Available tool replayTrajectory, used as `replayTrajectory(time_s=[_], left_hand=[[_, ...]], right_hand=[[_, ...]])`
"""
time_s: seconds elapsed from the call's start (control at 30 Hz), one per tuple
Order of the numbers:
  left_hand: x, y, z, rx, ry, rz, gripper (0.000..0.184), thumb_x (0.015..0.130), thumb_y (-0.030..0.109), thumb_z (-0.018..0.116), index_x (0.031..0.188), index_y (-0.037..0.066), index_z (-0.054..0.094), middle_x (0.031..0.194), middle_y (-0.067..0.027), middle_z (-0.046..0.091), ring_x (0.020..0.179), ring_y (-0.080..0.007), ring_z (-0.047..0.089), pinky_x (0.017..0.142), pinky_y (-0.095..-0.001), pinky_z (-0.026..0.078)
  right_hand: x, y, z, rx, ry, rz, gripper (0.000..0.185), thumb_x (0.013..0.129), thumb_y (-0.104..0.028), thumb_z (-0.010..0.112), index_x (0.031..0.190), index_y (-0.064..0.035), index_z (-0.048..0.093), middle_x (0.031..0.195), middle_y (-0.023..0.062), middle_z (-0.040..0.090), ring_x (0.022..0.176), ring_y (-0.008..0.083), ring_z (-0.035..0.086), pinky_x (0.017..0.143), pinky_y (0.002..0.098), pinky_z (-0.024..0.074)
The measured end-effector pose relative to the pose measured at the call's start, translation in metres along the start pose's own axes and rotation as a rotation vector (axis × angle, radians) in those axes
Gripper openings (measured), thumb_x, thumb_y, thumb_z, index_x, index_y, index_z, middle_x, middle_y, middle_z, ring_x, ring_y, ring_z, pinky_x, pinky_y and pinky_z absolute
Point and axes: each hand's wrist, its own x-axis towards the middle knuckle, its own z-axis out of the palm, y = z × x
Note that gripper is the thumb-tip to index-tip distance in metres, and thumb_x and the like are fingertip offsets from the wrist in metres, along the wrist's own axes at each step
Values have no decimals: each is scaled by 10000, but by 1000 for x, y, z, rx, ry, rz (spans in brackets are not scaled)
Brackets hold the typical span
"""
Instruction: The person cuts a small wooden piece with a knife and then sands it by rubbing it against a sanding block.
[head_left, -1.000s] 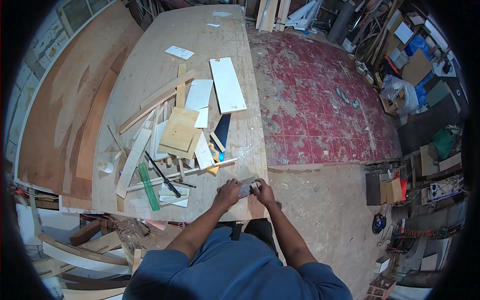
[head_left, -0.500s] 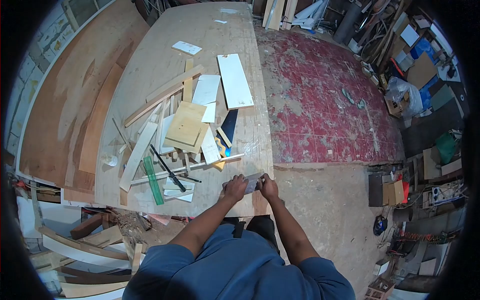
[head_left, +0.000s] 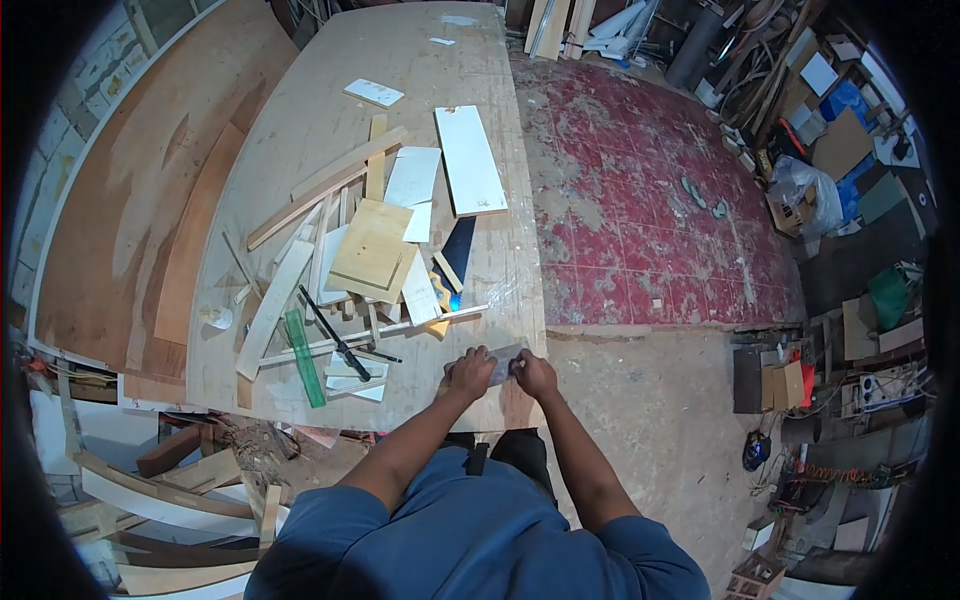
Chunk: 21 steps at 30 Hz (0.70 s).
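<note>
Near the front right corner of the wooden table, my left hand (head_left: 469,374) is closed over a thin greyish sheet (head_left: 503,366). Its kind I cannot make out. My right hand (head_left: 536,375) pinches the sheet's right end, and a small dark spot shows by those fingertips. The sheet lies at or just above the tabletop (head_left: 430,408). Just beyond the hands are a thin wooden strip (head_left: 465,314) and a handsaw with a dark blade (head_left: 458,245) and a yellow handle (head_left: 437,327), partly covered by wood offcuts.
Left of my hands lie a black clamp-like tool (head_left: 345,352), a green ruler-like strip (head_left: 304,358) and a plywood square (head_left: 372,250) on piled wood strips. A white board (head_left: 470,160) lies farther back. Beyond the table's right edge is a worn red floor (head_left: 650,200).
Both hands keep nearly the same grip on the greyish sheet. The view has shifted very slightly.
</note>
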Motion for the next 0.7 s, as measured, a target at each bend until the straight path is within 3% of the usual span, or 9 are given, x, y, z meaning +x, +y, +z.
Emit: replayTrajectory(time_s=[0.07, 0.3, 0.5, 0.57, 0.6, 0.67, 0.7], left_hand=[[3, 0, 8, -5, 1, -5, 270, 828, 124, 543, 1084, 108, 628, 1178, -141, 503, 1069, -336, 524, 837, -459, 499], [5, -1, 6, -19, 7, -52, 235, 822, 129, 548, 1039, 121, 637, 1123, -134, 511, 1032, -330, 533, 815, -462, 499], [8, -6, 19, -35, 86, -14, 198, 779, 118, 562, 961, 126, 640, 1053, -136, 523, 973, -321, 548, 781, -450, 499], [11, -8, 16, -29, 98, -29, 190, 770, 118, 566, 944, 126, 641, 1031, -134, 527, 964, -318, 552, 775, -449, 499], [9, -8, 15, -35, 108, -19, 180, 771, 122, 567, 934, 123, 643, 1019, -134, 532, 957, -318, 554, 770, -444, 502], [6, -2, 12, -52, 114, -17, 170, 772, 126, 569, 925, 119, 645, 1008, -134, 537, 951, -319, 557, 765, -439, 504], [6, -1, 10, -46, 103, -24, 163, 776, 133, 570, 920, 117, 647, 1003, -132, 539, 947, -320, 559, 763, -436, 507]], right_hand=[[1, -14, -5, -210, 101, -59, 231, 856, -225, 582, 1001, -59, 515, 812, 230, 656, 787, 421, 642, 685, 494, 500], [-5, -4, 16, -190, 165, -121, 232, 833, -196, 567, 979, -29, 497, 824, 257, 649, 777, 435, 636, 659, 518, 505], [-15, -18, -4, -661, -234, -126, 160, 837, -119, 535, 970, -35, 502, 847, 245, 655, 785, 415, 651, 674, 511, 518], [-8, -40, -10, -551, -57, -42, 157, 833, -120, 546, 965, -44, 508, 854, 234, 659, 787, 400, 657, 681, 503, 525], [-4, -44, -6, -557, -69, -48, 157, 833, -120, 546, 965, -44, 508, 854, 234, 659, 787, 400, 657, 681, 503, 525], [7, -35, 7, -400, 111, -111, 222, 789, -122, 580, 990, -45, 525, 821, 245, 652, 794, 416, 645, 681, 518, 510], [7, -33, 12, -429, 52, -133, 227, 788, -123, 579, 990, -40, 521, 830, 249, 650, 804, 417, 643, 693, 513, 510]])
